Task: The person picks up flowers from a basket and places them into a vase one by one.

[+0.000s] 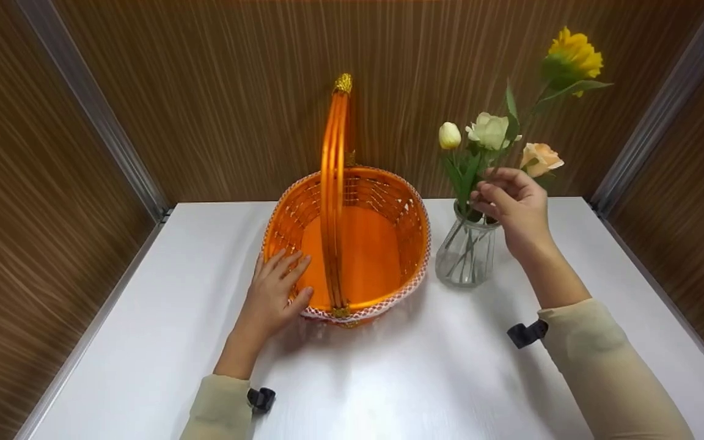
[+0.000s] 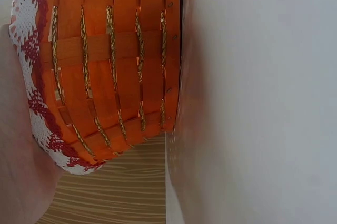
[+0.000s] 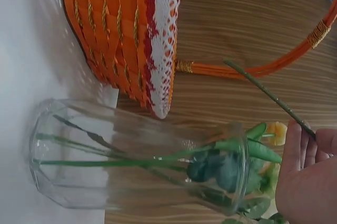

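Note:
My right hand (image 1: 517, 211) pinches the green stem (image 3: 271, 95) of a yellow artificial sunflower (image 1: 575, 55). The flower head leans up and to the right, and the stem's lower end sticks out past my fingers, outside the vase in the right wrist view. Below that hand stands a clear glass vase (image 1: 465, 266) holding a pale tulip (image 1: 450, 135), a whitish rose (image 1: 489, 131) and a peach rose (image 1: 542, 159). My left hand (image 1: 272, 293) rests on the near left rim of an orange woven basket (image 1: 370, 244), fingers spread; the left wrist view shows the basket's outer wall (image 2: 100, 50).
A tall arched handle (image 1: 332, 201) spans the basket, which has red and white lace trim (image 3: 163, 45) around its rim. The white table (image 1: 388, 379) ends at a brown wood-grain panel (image 1: 223, 98) behind, with more panels and metal posts at both sides.

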